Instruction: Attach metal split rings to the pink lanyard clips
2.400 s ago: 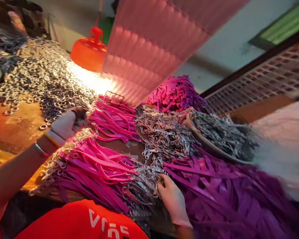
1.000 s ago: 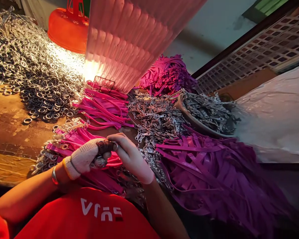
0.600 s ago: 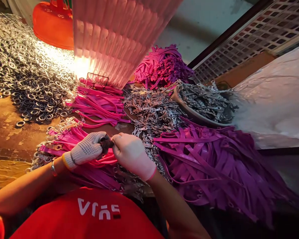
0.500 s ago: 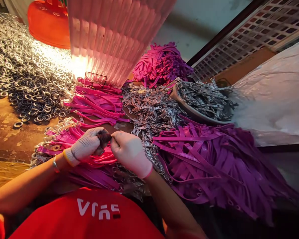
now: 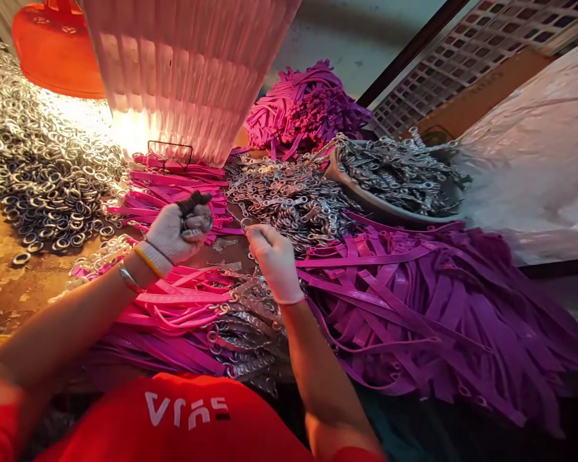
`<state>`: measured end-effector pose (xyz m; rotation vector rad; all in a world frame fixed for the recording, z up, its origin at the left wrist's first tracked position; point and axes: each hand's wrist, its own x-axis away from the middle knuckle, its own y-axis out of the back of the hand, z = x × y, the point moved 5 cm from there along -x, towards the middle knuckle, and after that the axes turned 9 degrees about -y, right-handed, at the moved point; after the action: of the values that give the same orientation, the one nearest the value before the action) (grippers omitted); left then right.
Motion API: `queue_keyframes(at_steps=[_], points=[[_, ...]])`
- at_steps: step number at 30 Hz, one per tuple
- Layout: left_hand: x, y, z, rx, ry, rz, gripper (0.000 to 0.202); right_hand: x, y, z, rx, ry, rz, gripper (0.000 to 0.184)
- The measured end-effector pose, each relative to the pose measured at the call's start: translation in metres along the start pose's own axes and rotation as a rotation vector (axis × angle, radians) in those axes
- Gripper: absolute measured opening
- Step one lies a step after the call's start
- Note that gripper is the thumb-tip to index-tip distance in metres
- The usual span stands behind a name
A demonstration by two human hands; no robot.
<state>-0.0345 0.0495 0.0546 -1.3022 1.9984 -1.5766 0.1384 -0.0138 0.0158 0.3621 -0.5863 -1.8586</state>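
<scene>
My left hand (image 5: 176, 232), in a white knit glove with dark worn fingertips, is curled shut above the pink straps (image 5: 173, 192); what it grips is hidden. My right hand (image 5: 273, 260), in a thin pale glove, pinches a small metal ring (image 5: 246, 223) at its fingertips, just in front of the pile of silver clasps (image 5: 293, 202). Finished pink straps with clasps (image 5: 187, 308) lie under both wrists. A heap of purple straps (image 5: 414, 301) spreads to the right of my right hand.
A large heap of metal rings (image 5: 43, 179) covers the table's left. A bowl of clasps (image 5: 395, 173) sits at the back right, more purple straps (image 5: 308, 106) behind it. An orange lamp (image 5: 52, 45) and ribbed pink shade (image 5: 187, 70) hang overhead. Clear plastic (image 5: 534, 147) lies right.
My hands were joined over the pink straps; they have come apart. The left hand rose and moved back, the right hand reached forward toward the clasps with a ring in its fingertips.
</scene>
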Motion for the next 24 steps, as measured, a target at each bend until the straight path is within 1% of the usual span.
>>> queue_keyframes(at_steps=[2, 3, 4, 6, 8, 10, 12, 13, 15, 16, 17, 19, 20, 22, 23, 24], points=[[0.0, -0.004, -0.008, 0.11, -0.11, 0.057, 0.033, -0.019, -0.004, -0.01, 0.235, 0.04, 0.051, 0.037], [0.001, -0.001, -0.007, 0.125, -0.131, 0.049, 0.033, -0.028, -0.01, -0.016, 0.343, 0.061, 0.103, 0.033], [0.002, 0.004, -0.001, 0.124, -0.118, 0.024, 0.032, -0.037, -0.017, -0.021, 0.423, 0.075, 0.163, 0.029], [0.005, 0.018, 0.018, 0.1, -0.016, -0.036, 0.03, -0.052, -0.03, -0.031, 0.488, 0.086, 0.233, 0.021], [0.007, 0.029, 0.037, 0.058, 0.094, -0.065, 0.024, -0.061, -0.04, -0.036, 0.504, 0.072, 0.257, 0.019], [0.008, 0.036, 0.046, -0.003, 0.124, -0.066, 0.019, -0.065, -0.046, -0.039, 0.507, 0.046, 0.281, 0.021], [0.008, 0.04, 0.042, -0.147, 0.084, -0.089, 0.014, -0.063, -0.045, -0.039, 0.476, 0.018, 0.32, 0.023], [0.008, 0.04, 0.037, -0.268, 0.036, -0.107, 0.013, -0.06, -0.043, -0.038, 0.445, 0.006, 0.346, 0.024], [0.01, 0.037, 0.022, -0.622, -0.119, -0.101, 0.014, -0.05, -0.034, -0.034, 0.361, -0.013, 0.407, 0.028], [0.013, 0.032, 0.014, -0.83, -0.232, -0.061, 0.016, -0.043, -0.029, -0.03, 0.324, -0.013, 0.441, 0.031], [0.016, 0.026, 0.008, -1.03, -0.36, 0.005, 0.017, -0.035, -0.024, -0.026, 0.249, -0.022, 0.484, 0.032], [0.027, 0.012, 0.006, -1.347, -0.583, 0.205, 0.016, -0.017, -0.017, -0.015, 0.025, -0.062, 0.574, 0.034], [0.033, 0.008, 0.009, -1.452, -0.663, 0.315, 0.02, -0.008, -0.015, -0.008, -0.108, -0.095, 0.613, 0.034], [0.045, 0.006, 0.018, -1.567, -0.766, 0.499, 0.036, 0.01, -0.015, 0.004, -0.399, -0.199, 0.645, 0.032], [0.051, 0.008, 0.021, -1.595, -0.8, 0.564, 0.045, 0.019, -0.016, 0.009, -0.527, -0.255, 0.635, 0.031], [0.055, 0.01, 0.023, -1.608, -0.835, 0.6, 0.051, 0.027, -0.018, 0.014, -0.628, -0.3, 0.615, 0.029]])
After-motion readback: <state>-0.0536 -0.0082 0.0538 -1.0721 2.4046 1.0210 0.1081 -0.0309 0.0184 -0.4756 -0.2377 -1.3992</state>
